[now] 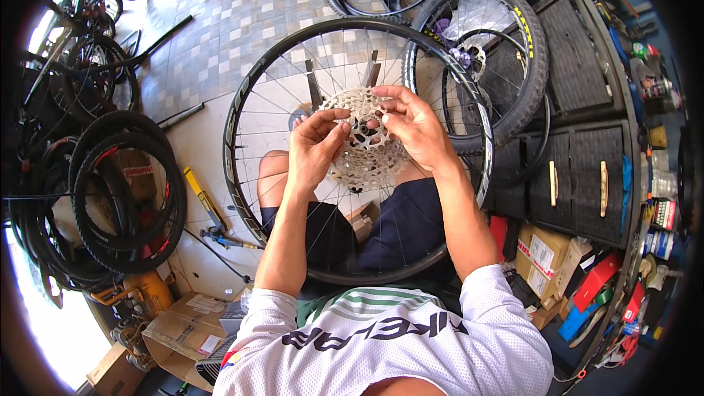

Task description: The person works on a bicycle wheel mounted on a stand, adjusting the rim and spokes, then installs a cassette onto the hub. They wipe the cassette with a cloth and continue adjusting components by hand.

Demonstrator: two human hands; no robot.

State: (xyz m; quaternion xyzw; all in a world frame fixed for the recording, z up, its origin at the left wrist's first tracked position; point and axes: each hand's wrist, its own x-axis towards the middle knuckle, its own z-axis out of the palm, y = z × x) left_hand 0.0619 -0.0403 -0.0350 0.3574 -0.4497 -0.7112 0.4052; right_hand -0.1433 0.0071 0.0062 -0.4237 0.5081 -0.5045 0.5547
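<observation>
A silver toothed sprocket (362, 105) is pinched between both my hands, raised over the wheel's middle. My left hand (319, 143) grips its left side with thumb and fingertips, and my right hand (414, 126) its right side, index finger stretched along the far edge. Beneath it sits a silver cassette (359, 171) on the hub, partly covered by the sprocket and my fingers. The black bicycle wheel rim (230, 139) lies across my legs, its thin spokes running to the hub. How closely the sprocket sits to the cassette is hard to tell.
Two grey upright arms (314, 84) stand behind the cassette. Beyond, to the right, lies a wheel with a knobby tyre (539, 51). Stacked tyres (128, 191) fill the left side. A yellow-black tool (202, 194) rests on the floor. Black drawers (576, 176) stand right, above cardboard boxes (539, 257).
</observation>
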